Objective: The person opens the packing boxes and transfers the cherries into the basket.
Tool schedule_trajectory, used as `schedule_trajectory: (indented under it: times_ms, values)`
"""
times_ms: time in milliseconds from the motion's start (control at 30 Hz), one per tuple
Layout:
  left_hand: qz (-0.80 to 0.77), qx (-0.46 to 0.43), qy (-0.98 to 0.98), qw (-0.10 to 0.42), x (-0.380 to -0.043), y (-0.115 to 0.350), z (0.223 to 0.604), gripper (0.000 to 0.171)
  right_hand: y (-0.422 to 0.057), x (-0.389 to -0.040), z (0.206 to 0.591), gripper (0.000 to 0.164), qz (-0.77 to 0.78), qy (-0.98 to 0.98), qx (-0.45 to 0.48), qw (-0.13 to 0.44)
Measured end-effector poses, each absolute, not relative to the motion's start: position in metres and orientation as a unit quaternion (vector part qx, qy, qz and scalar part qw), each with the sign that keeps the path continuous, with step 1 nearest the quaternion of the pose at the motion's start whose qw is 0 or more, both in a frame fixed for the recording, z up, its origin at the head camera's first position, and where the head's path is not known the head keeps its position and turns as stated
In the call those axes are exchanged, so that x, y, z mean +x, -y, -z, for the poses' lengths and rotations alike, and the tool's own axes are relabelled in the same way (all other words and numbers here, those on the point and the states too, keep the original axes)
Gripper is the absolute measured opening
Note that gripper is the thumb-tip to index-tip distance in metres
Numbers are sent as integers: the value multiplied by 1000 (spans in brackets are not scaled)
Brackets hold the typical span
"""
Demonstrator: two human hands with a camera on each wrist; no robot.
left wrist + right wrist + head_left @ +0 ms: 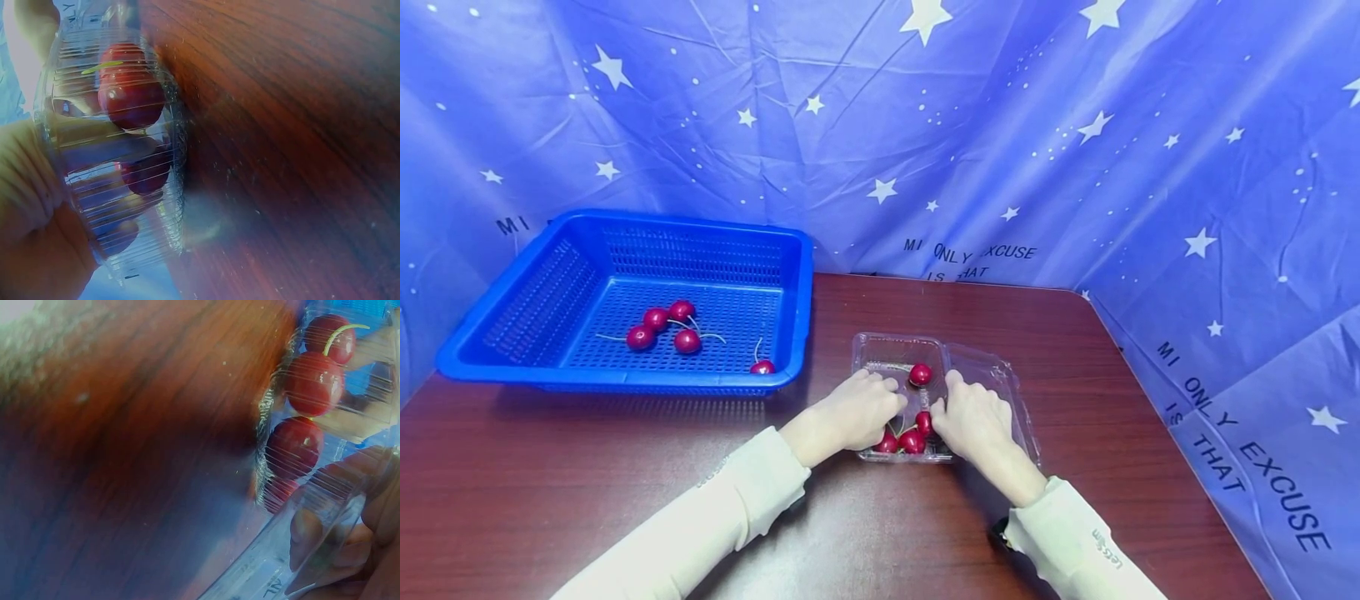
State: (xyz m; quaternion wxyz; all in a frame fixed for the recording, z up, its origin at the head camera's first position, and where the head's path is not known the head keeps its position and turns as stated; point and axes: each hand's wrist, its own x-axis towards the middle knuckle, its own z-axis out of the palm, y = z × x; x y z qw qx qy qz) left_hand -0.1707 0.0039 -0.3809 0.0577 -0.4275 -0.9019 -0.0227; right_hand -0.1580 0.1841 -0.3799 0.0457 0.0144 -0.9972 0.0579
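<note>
A clear plastic clamshell box [859,354] stands on the table, its lid [1000,375] folded out to the right. Several red cherries [912,442] lie along its near side, and one cherry [920,374] sits farther back. My left hand [857,408] reaches over the left rim. Through the near wall its fingers [106,147] show inside, beside the cherries; whether they touch one is unclear. On the right side, my right hand [973,417] grips the rim by the hinge, its curled fingers [350,553] partly behind the plastic.
A blue plastic basket [805,308] stands at the left of the brown table [715,450], with several stemmed cherries [687,340] on its floor. A blue cloth [820,175] with white stars hangs behind the table and along its right side.
</note>
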Motion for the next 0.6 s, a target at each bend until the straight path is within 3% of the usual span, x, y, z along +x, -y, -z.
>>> schedule_trajectory:
  times_ms: [600]
  values:
    - [-27, -452, 887, 90, -170, -4, 375, 21, -184, -158, 380, 20, -56, 997, 17, 48]
